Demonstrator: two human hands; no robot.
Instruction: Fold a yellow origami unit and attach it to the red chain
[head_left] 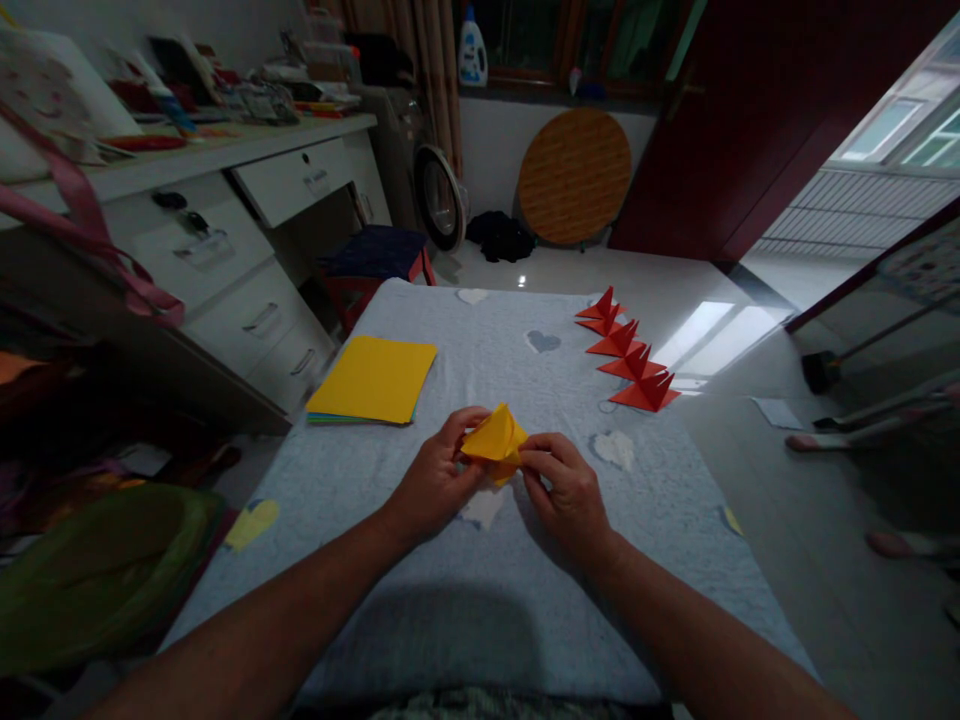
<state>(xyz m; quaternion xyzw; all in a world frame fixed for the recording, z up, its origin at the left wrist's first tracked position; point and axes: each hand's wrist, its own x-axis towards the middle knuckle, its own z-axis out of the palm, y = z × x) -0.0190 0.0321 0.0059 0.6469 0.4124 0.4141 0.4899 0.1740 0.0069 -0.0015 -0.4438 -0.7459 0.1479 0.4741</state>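
Note:
Between my two hands, just above the cloth, is a partly folded piece of yellow origami paper (496, 440) with pointed corners. My left hand (442, 468) grips its left side, thumb below and fingers behind. At the right edge, my right hand (562, 485) pinches the paper between thumb and fingers. To the left lies a stack of square paper (375, 380), yellow on top with blue-green sheets showing beneath. Along the right edge of the table stands a row of several red folded paper figures (637, 375) with upright points.
A pale blue cloth with hearts covers the table (480, 340). A stool (375, 255) stands beyond its far left corner, near a white desk (255, 315) and an open washing machine (439, 198). At lower left is a green-lined bin (112, 570).

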